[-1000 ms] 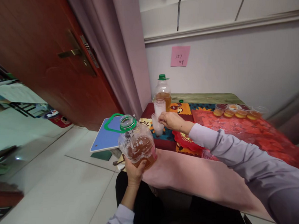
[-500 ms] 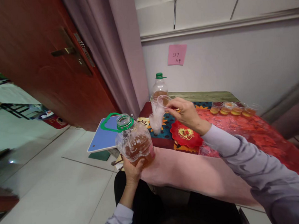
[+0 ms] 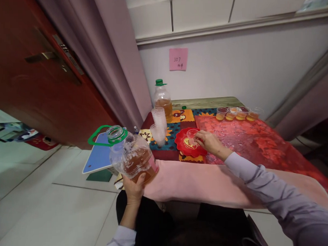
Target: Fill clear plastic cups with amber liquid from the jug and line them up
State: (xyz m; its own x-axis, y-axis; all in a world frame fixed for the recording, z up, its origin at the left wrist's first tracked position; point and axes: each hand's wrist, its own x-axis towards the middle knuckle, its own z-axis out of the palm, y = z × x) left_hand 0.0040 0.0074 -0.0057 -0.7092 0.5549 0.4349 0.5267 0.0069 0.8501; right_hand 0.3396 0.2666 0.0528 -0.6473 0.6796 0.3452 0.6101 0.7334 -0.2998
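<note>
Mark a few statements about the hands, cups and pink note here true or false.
1. The left hand holds a jug with its mouth uncapped. True.
2. A green-capped bottle stands behind the stacked cups. True.
3. The right hand grips that bottle. False: it holds a clear cup on or just above the red plate.
4. The pink note is stuck on the door. False: it is on the wall.
5. Four cups holding liquid stand in a row. True.

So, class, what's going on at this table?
A person's left hand holds an open, part-filled jug. The right hand holds a clear cup at a red plate; whether they touch is unclear. Stacked cups stand in front of a capped jug, and part-filled cups line up farther right.
</note>
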